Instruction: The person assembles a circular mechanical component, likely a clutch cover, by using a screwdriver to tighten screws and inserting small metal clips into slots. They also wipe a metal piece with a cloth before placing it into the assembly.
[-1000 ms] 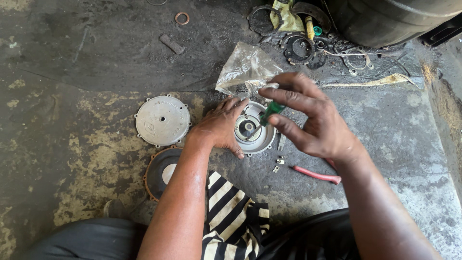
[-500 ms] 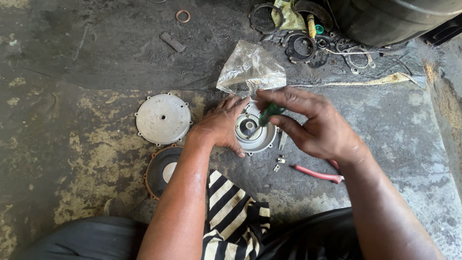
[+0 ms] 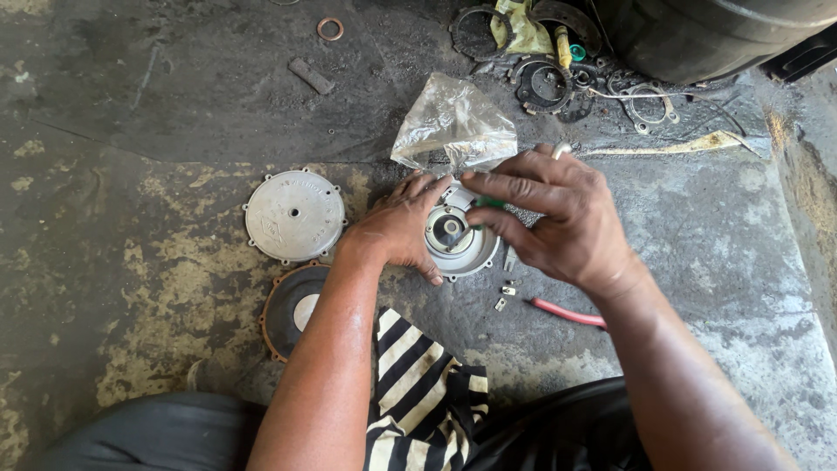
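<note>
My left hand (image 3: 403, 228) rests on the left rim of a round grey metal housing (image 3: 460, 244) lying on the stained concrete floor and holds it steady. My right hand (image 3: 558, 216) hovers over the housing's right side, with its fingers pinched on a small green part (image 3: 486, 202) just above the housing's dark centre hole. A crumpled clear plastic bag (image 3: 453, 124) lies right behind the housing, touching my right fingertips.
A round metal cover plate (image 3: 293, 215) and a dark rubber diaphragm (image 3: 291, 309) lie to the left. Small screws (image 3: 506, 293) and a red-handled tool (image 3: 567, 312) sit at the right. Gaskets and rings (image 3: 547, 84) lie at the back by a black tank (image 3: 706, 35).
My right hand has moved slightly left and lower over the housing, bringing the green part nearer the centre hole. The left hand has stayed on the rim.
</note>
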